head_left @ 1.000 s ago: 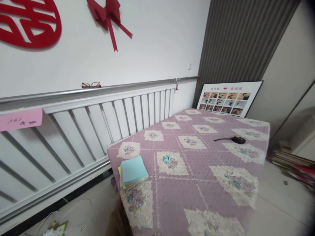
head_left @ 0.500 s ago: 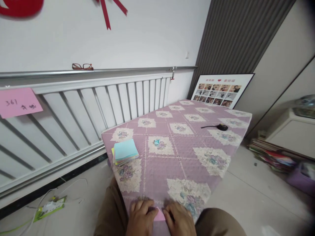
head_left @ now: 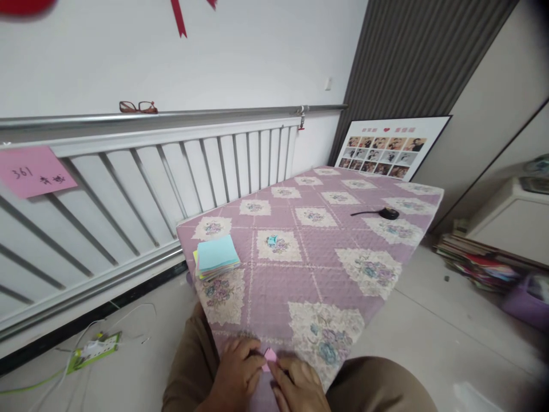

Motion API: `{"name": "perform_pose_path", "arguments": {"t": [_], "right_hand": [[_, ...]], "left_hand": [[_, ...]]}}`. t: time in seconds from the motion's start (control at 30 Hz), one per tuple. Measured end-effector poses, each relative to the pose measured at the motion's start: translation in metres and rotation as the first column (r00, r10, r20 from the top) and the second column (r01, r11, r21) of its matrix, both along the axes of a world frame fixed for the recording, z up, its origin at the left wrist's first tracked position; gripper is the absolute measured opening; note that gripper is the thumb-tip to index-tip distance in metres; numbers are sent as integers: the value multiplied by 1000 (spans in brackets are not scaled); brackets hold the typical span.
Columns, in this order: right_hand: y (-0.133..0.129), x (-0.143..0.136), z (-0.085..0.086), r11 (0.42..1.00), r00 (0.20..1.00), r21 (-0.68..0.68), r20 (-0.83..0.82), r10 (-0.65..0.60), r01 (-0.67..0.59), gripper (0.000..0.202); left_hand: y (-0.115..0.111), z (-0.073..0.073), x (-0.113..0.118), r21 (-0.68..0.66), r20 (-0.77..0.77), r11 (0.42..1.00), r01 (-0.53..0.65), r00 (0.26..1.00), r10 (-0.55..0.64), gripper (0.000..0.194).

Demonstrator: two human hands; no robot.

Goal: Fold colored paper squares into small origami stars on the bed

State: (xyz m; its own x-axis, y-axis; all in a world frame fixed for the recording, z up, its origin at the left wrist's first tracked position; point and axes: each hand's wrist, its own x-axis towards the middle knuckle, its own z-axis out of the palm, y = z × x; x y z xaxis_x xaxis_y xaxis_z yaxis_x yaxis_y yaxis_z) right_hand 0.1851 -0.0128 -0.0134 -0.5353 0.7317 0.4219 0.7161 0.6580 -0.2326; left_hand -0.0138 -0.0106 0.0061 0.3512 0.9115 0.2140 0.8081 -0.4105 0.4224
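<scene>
1. Head view, near edge of the table: a small folded pink paper lies on the purple floral tablecloth, between the person's two hands.
2. The left hand has bent fingers, its thumb side touching the paper's left edge.
3. The right hand reaches in from the other side, its index finger laid on the paper. At this size I cannot tell whether either hand pinches the sheet or only presses it to the cloth.
4. Farther up the table, near its left edge, sits a stack of sticky notes, light blue on top with yellow below.
5. A little folded blue paper rests to the right of the stack, apart from it.
6. A black tape measure lies toward the table's right side, its strap stretching leftward.
7. Beyond, eyeglasses rest on a metal pipe above the white radiator.
</scene>
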Motion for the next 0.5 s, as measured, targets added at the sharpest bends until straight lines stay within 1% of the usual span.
{"name": "perform_pose_path", "arguments": {"t": [0.1,0.2,0.27,0.37,0.43,0.5], "right_hand": [[1,2,0,998,999,48,44,31,-33,53],[2,3,-2,996,996,70,71,47,-52,53],[3,3,-2,997,996,57,78,42,-46,51],[3,4,-1,999,997,25,66,39,-41,48],[2,4,-1,1000,999,6,40,27,-27,44],[2,2,-2,1000,1000,-10,-2,-1,1,38]], "left_hand": [[-4,-11,-8,86,-27,994,72,997,-70,21],[-8,-22,-15,224,-88,965,137,989,-120,22],[-9,-24,-19,276,-119,946,167,983,-139,24],[-11,-19,-21,249,-107,952,177,982,-154,27],[-11,-12,-18,187,-62,970,158,987,-149,29],[-10,-6,-13,103,0,988,116,993,-117,29]]}}
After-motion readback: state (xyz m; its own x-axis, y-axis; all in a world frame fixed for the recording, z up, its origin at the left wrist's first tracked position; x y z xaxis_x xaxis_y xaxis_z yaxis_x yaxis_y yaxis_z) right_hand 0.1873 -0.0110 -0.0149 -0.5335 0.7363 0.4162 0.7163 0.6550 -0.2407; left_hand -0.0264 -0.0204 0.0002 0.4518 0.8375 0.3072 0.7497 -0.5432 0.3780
